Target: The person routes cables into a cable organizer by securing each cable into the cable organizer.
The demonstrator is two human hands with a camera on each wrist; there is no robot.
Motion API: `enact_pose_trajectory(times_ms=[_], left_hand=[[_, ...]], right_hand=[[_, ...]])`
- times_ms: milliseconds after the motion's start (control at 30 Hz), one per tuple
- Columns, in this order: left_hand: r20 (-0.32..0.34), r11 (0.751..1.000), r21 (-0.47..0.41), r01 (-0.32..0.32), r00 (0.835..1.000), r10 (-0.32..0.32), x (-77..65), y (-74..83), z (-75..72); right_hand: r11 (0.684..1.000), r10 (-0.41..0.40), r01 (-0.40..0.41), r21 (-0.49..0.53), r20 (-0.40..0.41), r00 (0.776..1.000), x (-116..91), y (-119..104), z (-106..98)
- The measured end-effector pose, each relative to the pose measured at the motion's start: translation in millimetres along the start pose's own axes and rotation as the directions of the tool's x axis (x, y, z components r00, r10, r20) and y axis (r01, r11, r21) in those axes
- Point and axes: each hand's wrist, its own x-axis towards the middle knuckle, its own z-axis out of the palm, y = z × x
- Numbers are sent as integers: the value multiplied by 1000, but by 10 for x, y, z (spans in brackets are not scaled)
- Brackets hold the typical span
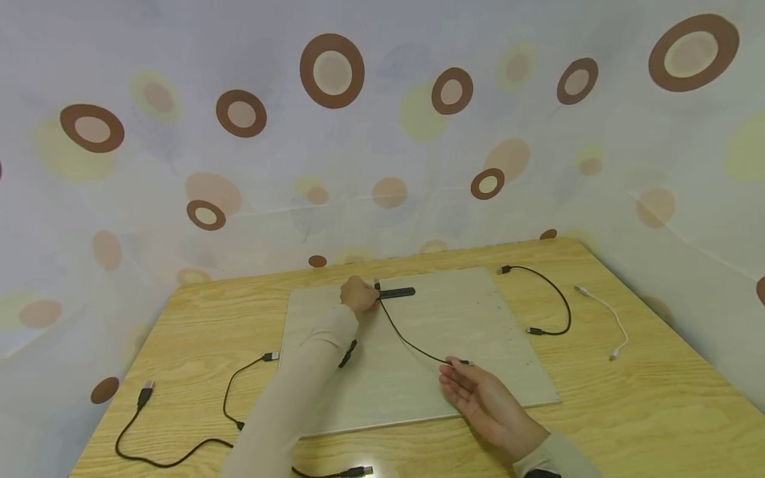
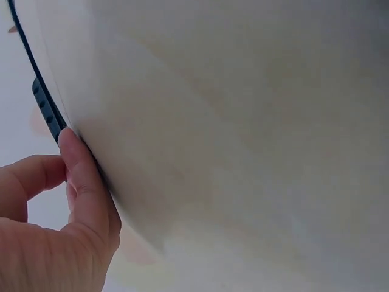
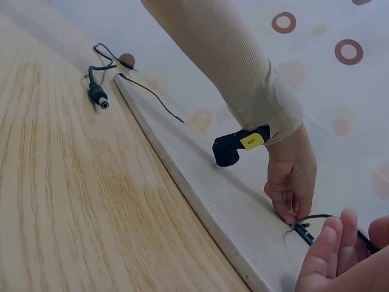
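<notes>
In the head view a short dark cable holder strip (image 1: 399, 292) lies near the far edge of a pale board (image 1: 418, 398). My left hand (image 1: 358, 295) pinches the strip's left end between thumb and finger. A thin black USB cable (image 1: 402, 336) crosses that end, its metal plug just beyond the fingertips. From there the cable curves toward my right hand (image 1: 490, 405), which pinches it close to its other connector. In the left wrist view, ridges show along the strip (image 2: 45, 106), and the cable runs beside it. The strip's gripped end is hidden by fingers.
To the board's left lie a short black USB cable (image 1: 227, 385) and a longer black cable (image 1: 122, 448) with a barrel plug (image 3: 100, 96). Another black cable (image 1: 564, 302) and a white one (image 1: 618, 322) lie to its right. Patterned cloth (image 1: 382, 133) hangs behind the table.
</notes>
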Motion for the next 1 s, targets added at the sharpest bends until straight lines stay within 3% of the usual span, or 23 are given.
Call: enact_pose_trajectory(times_ms=[233, 367, 600, 767, 900, 1000], left_hand=[[14, 991, 111, -75, 997, 74, 18, 65, -14], [10, 985, 154, -77, 997, 76, 27, 75, -14], [16, 989, 146, -32, 999, 30, 96, 59, 15], [17, 986, 160, -37, 999, 35, 158, 23, 49], [27, 990, 142, -16, 1000, 13, 104, 31, 24], [29, 989, 143, -45, 999, 41, 52, 43, 1]], right_hand=[[1000, -11, 10, 12, 39, 999, -19, -11, -4], [1000, -16, 15, 26, 60, 998, -32, -19, -1], [1000, -9, 7, 30, 81, 997, -35, -17, -2], [999, -18, 16, 33, 62, 998, -37, -13, 8], [999, -25, 23, 39, 57, 998, -37, -18, 25], [1000, -24, 24, 5, 71, 997, -40, -40, 34]])
